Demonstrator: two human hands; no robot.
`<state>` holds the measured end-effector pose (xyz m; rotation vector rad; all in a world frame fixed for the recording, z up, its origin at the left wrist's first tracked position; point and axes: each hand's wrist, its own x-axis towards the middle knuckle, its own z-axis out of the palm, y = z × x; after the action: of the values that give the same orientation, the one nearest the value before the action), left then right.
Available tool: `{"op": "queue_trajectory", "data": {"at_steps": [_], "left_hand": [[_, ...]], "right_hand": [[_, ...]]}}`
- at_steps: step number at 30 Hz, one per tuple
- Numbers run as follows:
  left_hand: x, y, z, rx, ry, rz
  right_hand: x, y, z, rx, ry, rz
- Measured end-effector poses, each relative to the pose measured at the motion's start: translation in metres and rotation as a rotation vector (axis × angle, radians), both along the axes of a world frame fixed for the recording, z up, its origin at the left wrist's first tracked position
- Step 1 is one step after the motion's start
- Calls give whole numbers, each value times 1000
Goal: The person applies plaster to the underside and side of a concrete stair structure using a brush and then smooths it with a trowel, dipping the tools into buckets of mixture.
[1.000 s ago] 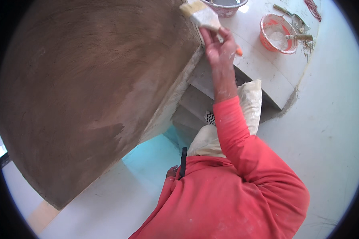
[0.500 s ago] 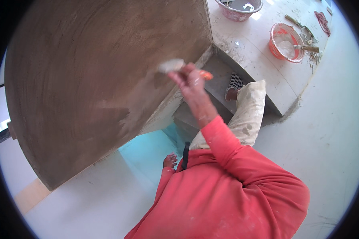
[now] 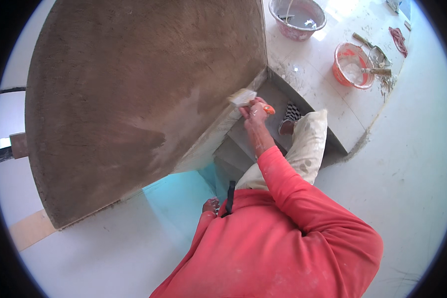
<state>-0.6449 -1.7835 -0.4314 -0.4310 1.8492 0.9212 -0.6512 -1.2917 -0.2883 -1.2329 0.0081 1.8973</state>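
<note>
My right hand point(image 3: 256, 113) is closed on a paintbrush point(image 3: 242, 98) with pale bristles and an orange handle. Its bristles are at the lower right edge of a brown plastered surface point(image 3: 139, 84), beside a pale rough strip point(image 3: 198, 149); whether they touch is unclear. Below, my left hand point(image 3: 211, 204) hangs by my waist, partly in shadow, its fingers loosely bent and apart with nothing visible in them. My leg in pale trousers point(image 3: 308, 144) reaches onto grey steps point(image 3: 236, 144), the foot in a checkered shoe point(image 3: 290, 111).
On the tiled landing point(image 3: 333, 114) at upper right stand a pinkish tub point(image 3: 295, 32) of grey water and an orange bucket point(image 3: 340, 69) with pale paste and a tool handle. Scraping tools point(image 3: 367, 42) and a red cloth point(image 3: 398, 43) lie beside them.
My right hand has come down and leftward with the brush from the upper edge of the view, then slightly right. The view has shifted, showing more of the landing and the plastered surface's outer edge.
</note>
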Motion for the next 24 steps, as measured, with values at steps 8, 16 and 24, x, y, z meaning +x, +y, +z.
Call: {"op": "queue_trajectory", "data": {"at_steps": [8, 16, 24], "left_hand": [[-5, 24, 19, -46, -15, -143], [-11, 36, 53, -169, 52, -177], [-21, -12, 65, -255, 6, -189]], "right_hand": [[-13, 54, 113, 954, -111, -156], [15, 90, 21, 449, 160, -183], [0, 147, -163, 490, -521, -111]]}}
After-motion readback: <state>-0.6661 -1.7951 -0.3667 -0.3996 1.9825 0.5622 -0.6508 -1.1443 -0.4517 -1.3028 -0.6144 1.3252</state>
